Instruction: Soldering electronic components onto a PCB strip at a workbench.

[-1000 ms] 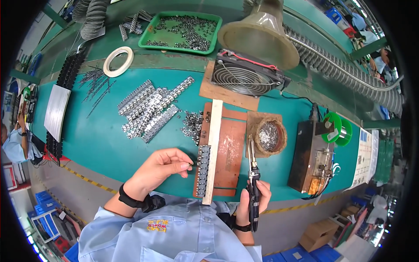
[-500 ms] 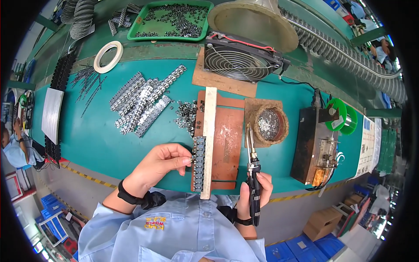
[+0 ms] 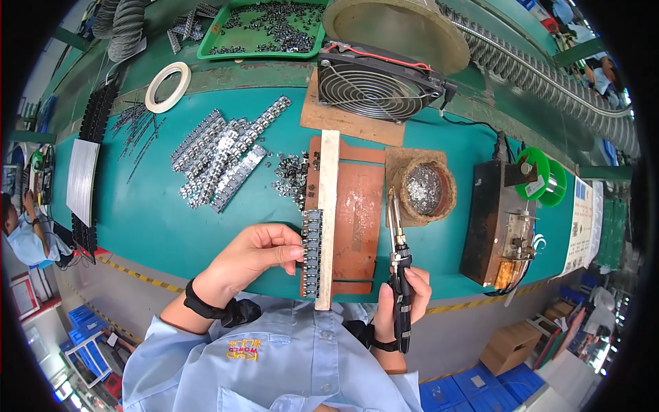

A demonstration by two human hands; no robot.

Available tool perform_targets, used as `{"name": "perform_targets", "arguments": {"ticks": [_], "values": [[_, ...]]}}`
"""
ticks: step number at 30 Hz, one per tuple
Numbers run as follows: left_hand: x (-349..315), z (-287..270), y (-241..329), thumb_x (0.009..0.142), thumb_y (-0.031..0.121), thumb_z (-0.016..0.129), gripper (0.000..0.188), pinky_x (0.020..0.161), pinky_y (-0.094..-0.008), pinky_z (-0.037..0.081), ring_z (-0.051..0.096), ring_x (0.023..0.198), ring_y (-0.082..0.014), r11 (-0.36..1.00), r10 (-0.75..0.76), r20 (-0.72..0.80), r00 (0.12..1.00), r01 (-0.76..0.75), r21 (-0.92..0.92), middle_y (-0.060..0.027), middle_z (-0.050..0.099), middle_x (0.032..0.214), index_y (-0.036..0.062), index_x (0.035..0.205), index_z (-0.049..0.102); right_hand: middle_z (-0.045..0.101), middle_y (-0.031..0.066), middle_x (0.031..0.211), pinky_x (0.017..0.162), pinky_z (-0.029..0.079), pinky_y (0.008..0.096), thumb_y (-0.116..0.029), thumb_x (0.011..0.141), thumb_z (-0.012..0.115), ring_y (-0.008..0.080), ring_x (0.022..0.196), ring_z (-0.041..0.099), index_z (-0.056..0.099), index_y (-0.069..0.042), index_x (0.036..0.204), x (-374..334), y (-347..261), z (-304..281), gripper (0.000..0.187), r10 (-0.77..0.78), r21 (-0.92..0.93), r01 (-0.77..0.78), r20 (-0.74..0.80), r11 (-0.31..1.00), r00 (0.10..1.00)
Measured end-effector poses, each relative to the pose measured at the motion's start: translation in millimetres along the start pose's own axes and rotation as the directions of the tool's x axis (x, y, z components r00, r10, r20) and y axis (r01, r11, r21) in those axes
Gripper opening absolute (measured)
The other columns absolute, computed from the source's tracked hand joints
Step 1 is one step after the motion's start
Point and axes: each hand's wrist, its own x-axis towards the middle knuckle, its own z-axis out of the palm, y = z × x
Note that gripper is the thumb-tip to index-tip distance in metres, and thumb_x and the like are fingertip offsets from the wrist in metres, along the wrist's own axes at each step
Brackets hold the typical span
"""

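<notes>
My left hand (image 3: 255, 259) pinches thumb and forefinger together at the left edge of a row of small dark components (image 3: 312, 254). Whatever lies between those fingertips is too small to make out. The row runs along a pale wooden bar (image 3: 329, 213) on a reddish-brown board (image 3: 360, 213). My right hand (image 3: 414, 296) is closed around the black handle of a soldering iron (image 3: 401, 275). Its metal tip points away from me, beside a round brown pot (image 3: 447, 196) with silvery bits inside. Loose small metal parts (image 3: 292, 177) lie heaped left of the board.
Strips of metal parts (image 3: 223, 158), thin dark sticks (image 3: 141, 127) and a tape roll (image 3: 168, 87) lie left. Behind are a green tray (image 3: 200, 51) of parts, a fan (image 3: 377, 86) and a wide funnel hood (image 3: 398, 31). A dark metal box (image 3: 480, 220) with a green spool (image 3: 534, 175) stands right.
The view has shifted slightly. Both hands keep nearly the same places, the left fingertips at the row and the right hand around the soldering iron.
</notes>
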Motion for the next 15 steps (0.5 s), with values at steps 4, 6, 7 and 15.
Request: {"name": "perform_targets", "arguments": {"ticks": [4, 6, 7, 15], "values": [[-1.0, 2.5, 1.5, 0.082, 0.008, 0.058, 0.011, 0.063, -0.0236, 0.047, 0.058, 0.067, -0.0137, 0.999, -0.003, -0.001, 1.0, 0.003, 0.044, -0.0063, 0.059, 0.077, -0.0015, 0.086, 0.056, 0.047, 0.013, 0.096, 0.077, 0.039, 0.0308, -0.011, 0.077, 0.061, 0.0197, 0.084, 0.049, 0.043, -0.004, 0.108, 0.9, -1.9, -2.5, 0.037, 0.0, 0.004, 0.0, 0.006, 1.0, 1.0], [-1.7, 3.1, 0.9, 0.082, 0.008, 0.058, 0.011, 0.063, -0.0235, 0.047, 0.058, 0.066, -0.0138, 0.998, -0.002, -0.001, 1.0, 0.002, 0.062, -0.0064, 0.059, 0.077, -0.0015, 0.086, 0.057, 0.047, 0.0129, 0.095, 0.077, 0.039, 0.0307, -0.011, 0.077, 0.062, 0.0195, 0.084, 0.049, 0.043, -0.004, 0.107, 0.7, -2.3, -3.9, 0.036, 0.006, 0.0, -0.006, 0.006, 1.0, 1.0], [-2.0, 2.2, 0.3, 0.082, 0.009, 0.059, 0.011, 0.064, -0.0229, 0.046, 0.057, 0.067, -0.0127, 0.997, 0.007, 0.002, 1.0, -0.007, 0.08, -0.0051, 0.06, 0.077, -0.0007, 0.086, 0.057, 0.047, 0.0129, 0.095, 0.077, 0.039, 0.0307, -0.011, 0.077, 0.062, 0.0195, 0.084, 0.049, 0.043, -0.004, 0.107, 0.5, -2.3, -3.8, 0.036, 0.005, 0.0, -0.005, 0.007, 1.0, 1.0], [-2.7, -6.5, -2.1, 0.082, 0.009, 0.058, 0.01, 0.063, -0.0228, 0.046, 0.058, 0.067, -0.0126, 0.993, 0.041, 0.012, 0.999, -0.042, 0.107, -0.0056, 0.06, 0.076, -0.0004, 0.084, 0.058, 0.048, 0.0126, 0.094, 0.075, 0.039, 0.0315, -0.018, 0.076, 0.064, 0.0197, 0.085, 0.048, 0.044, -0.004, 0.105, -6.3, -5.0, -8.3, 0.037, 0.037, 0.06, -0.038, 0.009, 0.998, 0.999]]}}
